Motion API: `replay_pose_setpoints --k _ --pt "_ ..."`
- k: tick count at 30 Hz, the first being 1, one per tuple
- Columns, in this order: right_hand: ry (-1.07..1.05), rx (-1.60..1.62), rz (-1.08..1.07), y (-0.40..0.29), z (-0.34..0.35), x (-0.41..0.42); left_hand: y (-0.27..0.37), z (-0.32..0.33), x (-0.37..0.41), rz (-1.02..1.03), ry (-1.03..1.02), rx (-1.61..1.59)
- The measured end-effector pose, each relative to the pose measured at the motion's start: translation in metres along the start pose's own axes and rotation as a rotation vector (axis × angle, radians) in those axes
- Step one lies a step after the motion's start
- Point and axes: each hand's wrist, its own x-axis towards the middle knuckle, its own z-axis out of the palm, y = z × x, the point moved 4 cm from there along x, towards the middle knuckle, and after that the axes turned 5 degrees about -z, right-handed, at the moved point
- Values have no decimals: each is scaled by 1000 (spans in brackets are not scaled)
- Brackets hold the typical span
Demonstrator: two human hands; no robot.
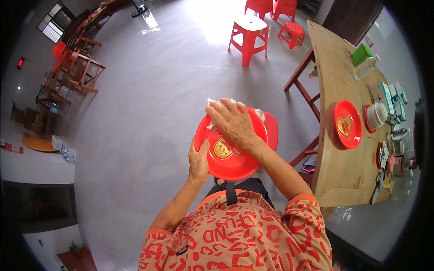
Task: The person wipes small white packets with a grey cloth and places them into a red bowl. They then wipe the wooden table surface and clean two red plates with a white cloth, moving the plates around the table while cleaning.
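My left hand (200, 159) grips the left rim of a round red plastic plate (234, 169), thumb on the inside. The plate is tilted in front of my body and bears a gold and pale design at its middle. A crumpled white tissue or cloth (211, 125) is under my right hand (234, 125), pressed against the plate's upper inner side. My right fingers hide most of the tissue. Behind the plate, a red stool or seat (272, 132) shows in part.
To the right stands a wooden table (334, 176) bearing another red plate (354, 118), stacked white bowls (376, 113), several small boxes (386, 98), a clear bottle (365, 68) and a green container (361, 54). Ahead are red plastic stools (249, 37). Wooden chairs (83, 73) line the left.
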Motion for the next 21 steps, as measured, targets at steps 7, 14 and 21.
replay_pose_setpoints --k 7,14,21 --pt "-44 -201 142 19 48 28 31 -42 39 49 69 -2" --pt "-53 -246 331 57 82 36 46 -40 97 29 55 42" --pt "-70 -214 55 103 98 89 51 -1 188 -116 -107 133"
